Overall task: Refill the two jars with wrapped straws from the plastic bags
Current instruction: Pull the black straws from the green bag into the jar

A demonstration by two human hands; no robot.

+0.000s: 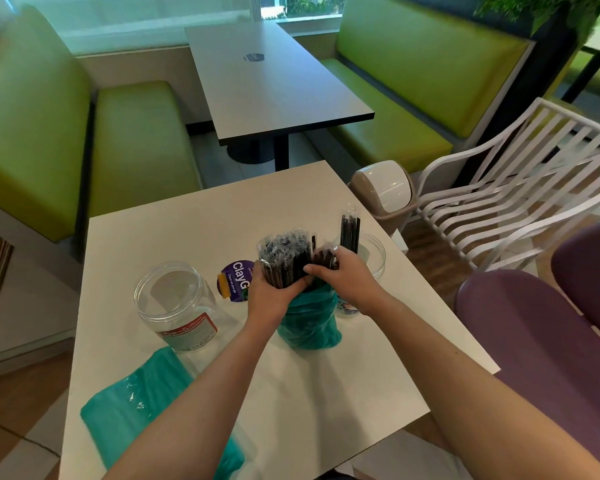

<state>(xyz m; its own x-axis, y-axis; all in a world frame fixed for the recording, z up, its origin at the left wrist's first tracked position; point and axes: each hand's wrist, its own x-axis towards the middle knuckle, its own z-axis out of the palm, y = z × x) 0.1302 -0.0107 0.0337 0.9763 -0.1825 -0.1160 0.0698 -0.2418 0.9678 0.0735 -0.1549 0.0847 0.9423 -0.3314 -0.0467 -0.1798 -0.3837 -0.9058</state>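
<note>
- My left hand (pixel 269 292) grasps a thick bundle of wrapped straws (pixel 286 259) near its lower part, the fingers curled round it, in the middle of the frame.
- My right hand (pixel 343 273) grips a smaller bunch of the same bundle from the right side; its fingers are curled on the wrappers.
- The bundle stands upright out of a teal plastic bag (pixel 309 322), which sits bunched on the bench (pixel 194 220) just below both hands.
- The step in hand, as I judge it, is to separate a portion and carry it to a jar. I would keep the left grasp firm and low, so the rest does not fan out, and lift the portion straight up before I move it sideways.
- The right jar (pixel 374 256) is just behind the right hand and already holds a few straws (pixel 350 232), upright. It is the near target.
- The left jar (pixel 174 303), at centre left, looks empty, with its mouth open and free.
- A second teal bag (pixel 136 403) lies flat at lower left, well apart from the hands.
- The right jar stands near the right edge of the bench, so a push outward could tip it; I would come from above.
- Open room lies between the left jar and the upright bag, around the purple sticker (pixel 236 280).
</note>
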